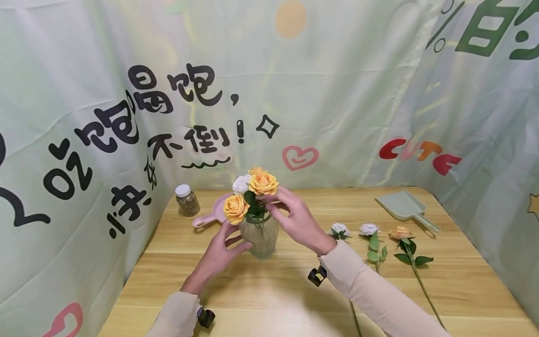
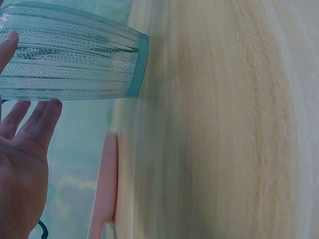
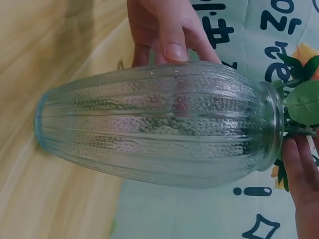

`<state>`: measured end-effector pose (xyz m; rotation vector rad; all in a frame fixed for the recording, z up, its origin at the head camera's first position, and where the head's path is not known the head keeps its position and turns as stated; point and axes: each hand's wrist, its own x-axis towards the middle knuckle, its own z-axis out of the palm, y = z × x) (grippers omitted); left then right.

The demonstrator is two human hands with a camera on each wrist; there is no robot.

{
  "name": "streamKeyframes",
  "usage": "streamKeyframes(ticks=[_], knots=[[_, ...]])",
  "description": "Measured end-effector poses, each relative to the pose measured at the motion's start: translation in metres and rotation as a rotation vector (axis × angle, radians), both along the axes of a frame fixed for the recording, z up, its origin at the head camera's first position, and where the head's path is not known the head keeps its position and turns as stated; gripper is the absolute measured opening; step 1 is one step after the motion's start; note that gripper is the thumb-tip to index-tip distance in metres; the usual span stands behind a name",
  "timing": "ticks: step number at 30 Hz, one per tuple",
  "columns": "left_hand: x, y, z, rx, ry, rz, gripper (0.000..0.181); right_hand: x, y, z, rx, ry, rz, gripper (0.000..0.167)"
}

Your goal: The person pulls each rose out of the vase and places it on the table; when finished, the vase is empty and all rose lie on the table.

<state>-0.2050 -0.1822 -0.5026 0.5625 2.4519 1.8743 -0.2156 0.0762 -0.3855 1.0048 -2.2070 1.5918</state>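
The clear ribbed glass vase (image 1: 260,236) (image 2: 75,55) (image 3: 159,124) stands upright on the table, with orange roses (image 1: 263,182) and a white rose (image 1: 242,184) in its mouth. My left hand (image 1: 219,250) (image 2: 25,164) (image 3: 172,25) holds the vase's left side, thumb toward the near face and fingers curled behind. At the rim's right, my right hand (image 1: 296,220) (image 3: 304,184) has its thumb and fingers around the green part just under the upper orange rose; petals and leaves partly hide the fingertips.
Two white roses (image 1: 339,230) (image 1: 369,229) and an orange rose (image 1: 402,233) lie on the table's right side. A grey dustpan (image 1: 402,204) is behind them. At the back left are a white-capped jar (image 1: 187,202) and a pink pan (image 1: 220,208) (image 2: 105,184).
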Motion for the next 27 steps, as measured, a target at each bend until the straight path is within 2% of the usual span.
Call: streamKeyframes(ticks=[9, 13, 20, 27], knots=[[-0.001, 0.0, -0.001, 0.01, -0.01, -0.001, 0.082, -0.005, 0.005, 0.019, -0.18, 0.099, -0.077, 0.022], [-0.001, 0.0, 0.0, 0.008, -0.01, -0.004, 0.08, -0.006, 0.009, 0.029, -0.266, 0.092, -0.092, 0.022], [-0.001, 0.001, -0.001, 0.004, 0.002, -0.001, 0.081, -0.009, 0.023, 0.051, -0.442, 0.069, -0.17, 0.029], [-0.001, 0.0, -0.002, 0.002, 0.0, 0.0, 0.082, -0.01, 0.047, 0.074, -0.621, 0.102, -0.172, 0.029]])
